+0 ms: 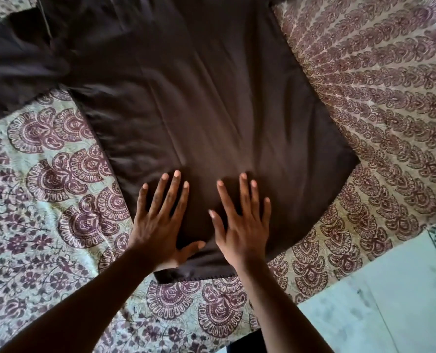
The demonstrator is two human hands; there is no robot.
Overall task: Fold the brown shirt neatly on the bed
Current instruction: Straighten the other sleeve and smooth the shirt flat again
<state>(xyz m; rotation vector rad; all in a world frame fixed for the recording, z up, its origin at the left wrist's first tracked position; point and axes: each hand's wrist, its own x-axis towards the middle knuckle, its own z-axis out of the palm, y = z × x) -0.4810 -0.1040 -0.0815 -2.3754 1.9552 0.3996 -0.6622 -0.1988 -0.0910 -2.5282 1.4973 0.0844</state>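
The brown shirt [199,110] was seen spread flat on the patterned bedspread [46,200], its body a broad dark panel at the centre of the view, its long axis running from the hem at 6 o'clock up toward 12 o'clock, tilted slightly to 11. A sleeve [15,59] was thrown out to 10 o'clock, rumpled and not yet tucked in. Both hands were laid on the near end of the shirt, just above the hem. The left hand [158,220] was pressed flat, fingers straight and fanned, thumb out toward 3 o'clock; nothing was gripped by it. The right hand [242,225] was set just beside it, also flat and spread, palm down on the cloth, and again nothing was held. Creases were seen radiating away from the fingertips toward 12 and 1 o'clock, so a smoothing stroke was judged to be in hand. The relation that mattered: the unsmoothed length of the garment lay straight ahead of both hands, along the shirt's own axis, and the loose sleeve lay on the left hand's side, far nearer to it than to the right. A pale floor [390,301] was visible at 4 o'clock beyond the bed edge
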